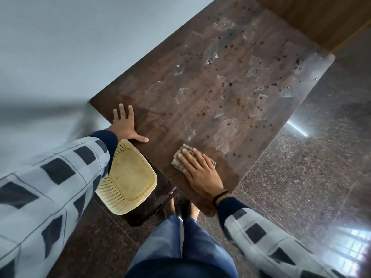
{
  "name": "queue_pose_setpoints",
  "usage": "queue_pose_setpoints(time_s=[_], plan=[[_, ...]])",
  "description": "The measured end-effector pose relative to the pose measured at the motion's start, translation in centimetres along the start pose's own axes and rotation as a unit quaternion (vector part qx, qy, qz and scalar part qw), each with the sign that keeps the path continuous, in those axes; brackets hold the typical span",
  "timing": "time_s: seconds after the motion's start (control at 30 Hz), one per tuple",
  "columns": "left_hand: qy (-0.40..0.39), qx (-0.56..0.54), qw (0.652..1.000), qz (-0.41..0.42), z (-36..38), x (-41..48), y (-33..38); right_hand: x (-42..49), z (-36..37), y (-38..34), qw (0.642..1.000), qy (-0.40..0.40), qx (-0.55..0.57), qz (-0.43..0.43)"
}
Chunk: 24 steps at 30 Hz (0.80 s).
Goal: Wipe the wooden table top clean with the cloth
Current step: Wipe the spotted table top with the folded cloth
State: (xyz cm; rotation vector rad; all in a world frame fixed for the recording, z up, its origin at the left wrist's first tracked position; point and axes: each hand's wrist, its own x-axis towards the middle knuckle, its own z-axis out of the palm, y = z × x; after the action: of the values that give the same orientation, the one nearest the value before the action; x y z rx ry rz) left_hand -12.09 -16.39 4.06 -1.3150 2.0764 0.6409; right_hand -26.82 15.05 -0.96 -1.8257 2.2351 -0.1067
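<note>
The dark wooden table top (200, 121) stretches away from me, dotted with small brown spots and pale smeared patches over its middle and far part. A folded tan cloth (178, 159) lies near the table's front edge. My right hand (198, 171) presses flat on the cloth with straight fingers, covering most of it. At the table's left front corner my left hand (125, 125) rests flat on the wood, fingers spread, thumb pointing right. A darker, cleaner strip of wood runs beside the cloth along the near edge.
A cream plastic chair (128, 177) stands tucked under the table's left front edge. A pale wall (70, 47) borders the table on the left. Polished speckled stone floor (311, 167) lies to the right. My legs and feet are below the table's near corner.
</note>
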Motion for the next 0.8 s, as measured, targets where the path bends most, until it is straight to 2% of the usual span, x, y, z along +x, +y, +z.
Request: queue_pose_setpoints(time_s=[0.07, 0.1, 0.23, 0.27, 0.3, 0.43, 0.47, 0.53, 0.63, 0.7, 0.73, 0.8], plan=[[0.003, -0.001, 1.000, 0.005, 0.1, 0.0, -0.1, -0.2, -0.6, 2.7, 0.997, -0.007, -0.031, -0.077], [0.004, -0.004, 1.000, 0.009, 0.1, -0.1, -0.1, 0.4, -0.8, 3.5, 0.997, -0.005, -0.035, -0.074], [0.003, -0.013, 1.000, 0.014, -0.3, -0.6, 0.2, 5.2, -1.3, 0.7, 0.993, 0.020, 0.038, 0.107], [0.003, -0.018, 1.000, 0.015, -0.4, -0.6, 0.3, 6.1, -1.3, -0.5, 0.991, 0.028, 0.048, 0.123], [0.001, -0.020, 1.000, 0.015, -0.5, -0.7, 0.3, 6.5, -1.1, -1.3, 0.993, 0.031, 0.045, 0.107], [-0.009, -0.011, 1.000, 0.013, -0.8, -1.0, 0.7, 4.6, -0.5, 1.1, 0.994, 0.004, -0.026, -0.105], [-0.009, -0.011, 1.000, 0.012, -0.8, -1.1, 0.8, 4.4, -0.8, 2.2, 0.991, -0.002, -0.033, -0.133], [-0.008, -0.013, 1.000, 0.016, -0.9, -1.3, 0.9, 5.7, -1.2, 3.2, 0.992, -0.006, -0.035, -0.120], [-0.012, -0.023, 1.000, 0.016, -1.1, -1.2, 0.8, 10.2, -1.8, 0.2, 0.999, 0.015, 0.022, 0.024], [-0.016, -0.020, 1.000, 0.016, -1.0, -0.9, 0.9, 12.1, -1.8, -2.0, 0.996, 0.023, 0.040, 0.076], [-0.017, -0.018, 1.000, 0.014, -1.0, -0.7, 0.8, 12.3, -1.4, -2.4, 0.998, 0.021, 0.029, 0.056], [-0.016, -0.014, 1.000, 0.009, -0.8, -0.3, 0.6, 11.3, -0.9, -1.0, 0.998, 0.012, -0.010, -0.053]])
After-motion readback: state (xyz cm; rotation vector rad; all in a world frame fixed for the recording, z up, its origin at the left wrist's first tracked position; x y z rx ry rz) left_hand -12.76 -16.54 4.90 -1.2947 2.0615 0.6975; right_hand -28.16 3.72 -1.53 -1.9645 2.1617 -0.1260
